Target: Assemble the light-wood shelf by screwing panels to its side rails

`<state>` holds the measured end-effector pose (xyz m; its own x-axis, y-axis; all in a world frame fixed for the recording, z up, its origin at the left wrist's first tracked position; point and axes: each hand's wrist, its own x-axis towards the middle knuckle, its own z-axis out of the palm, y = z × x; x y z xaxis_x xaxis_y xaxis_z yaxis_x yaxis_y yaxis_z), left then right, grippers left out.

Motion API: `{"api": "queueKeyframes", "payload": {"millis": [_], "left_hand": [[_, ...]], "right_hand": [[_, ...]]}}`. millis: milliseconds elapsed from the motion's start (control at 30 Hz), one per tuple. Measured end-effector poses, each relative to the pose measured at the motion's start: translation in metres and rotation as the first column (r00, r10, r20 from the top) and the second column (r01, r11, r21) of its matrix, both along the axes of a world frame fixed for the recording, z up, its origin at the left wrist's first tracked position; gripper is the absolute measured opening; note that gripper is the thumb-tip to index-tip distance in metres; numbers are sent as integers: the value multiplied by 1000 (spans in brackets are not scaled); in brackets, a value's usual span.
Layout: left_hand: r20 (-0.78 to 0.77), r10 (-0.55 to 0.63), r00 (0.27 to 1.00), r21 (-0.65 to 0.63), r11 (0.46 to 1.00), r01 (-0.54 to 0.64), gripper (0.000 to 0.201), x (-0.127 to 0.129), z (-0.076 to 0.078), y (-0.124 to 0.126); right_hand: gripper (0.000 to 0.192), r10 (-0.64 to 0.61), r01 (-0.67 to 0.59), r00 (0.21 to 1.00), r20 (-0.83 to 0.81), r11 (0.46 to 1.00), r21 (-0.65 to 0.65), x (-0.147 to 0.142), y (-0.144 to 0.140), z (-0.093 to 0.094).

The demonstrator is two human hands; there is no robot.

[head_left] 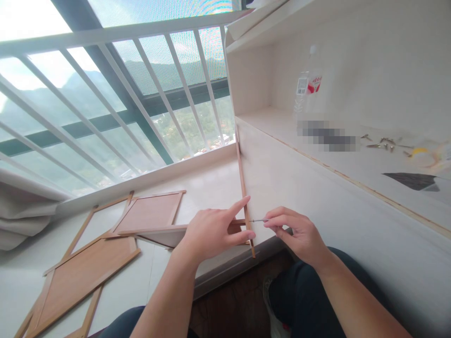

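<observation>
My left hand [214,231] steadies a narrow wooden strip [240,164], its index finger and thumb pressed on it either side of a joint. There the end of a wooden panel frame [158,230] meets the strip; part of this frame is hidden behind my left hand. My right hand [296,230] pinches a thin metal screw [259,220] between closed fingertips. The screw lies level, its tip at the strip's right side, in line with the joint. How deep the tip sits cannot be made out.
More wooden frame panels [84,265] lie overlapping on the white sill [211,178] at left. A white railing [120,35] runs along the window. On the shelf at right are a plastic bottle [306,94], several loose screws [385,145], a yellow tape roll [423,157] and a dark scrap [410,180].
</observation>
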<state>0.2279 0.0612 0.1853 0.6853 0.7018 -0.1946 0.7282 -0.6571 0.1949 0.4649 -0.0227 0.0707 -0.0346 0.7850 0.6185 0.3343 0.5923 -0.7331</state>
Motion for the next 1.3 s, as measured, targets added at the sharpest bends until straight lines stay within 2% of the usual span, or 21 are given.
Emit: {"api": "queueKeyframes", "payload": {"millis": [367, 500, 700, 933, 1300], "left_hand": [[2, 0, 1000, 0, 1000, 0, 88, 0, 0, -1], [-4, 6, 1000, -3, 1000, -6, 88, 0, 0, -1], [-18, 10, 1000, -2, 1000, -10, 86, 0, 0, -1], [-7, 16, 1000, -12, 1000, -16, 87, 1, -1, 0], [-18, 11, 1000, -2, 1000, -11, 87, 1, -1, 0]], "right_hand": [[35, 29, -37, 995, -99, 996, -76, 1, -1, -1], [29, -62, 51, 991, -122, 994, -91, -2, 0, -5], [24, -187, 184, 970, -153, 982, -34, 0, -1, -3], [31, -117, 121, 988, -104, 992, 34, 0, 0, -1], [37, -87, 94, 990, -107, 994, 54, -2, 0, -4]]}}
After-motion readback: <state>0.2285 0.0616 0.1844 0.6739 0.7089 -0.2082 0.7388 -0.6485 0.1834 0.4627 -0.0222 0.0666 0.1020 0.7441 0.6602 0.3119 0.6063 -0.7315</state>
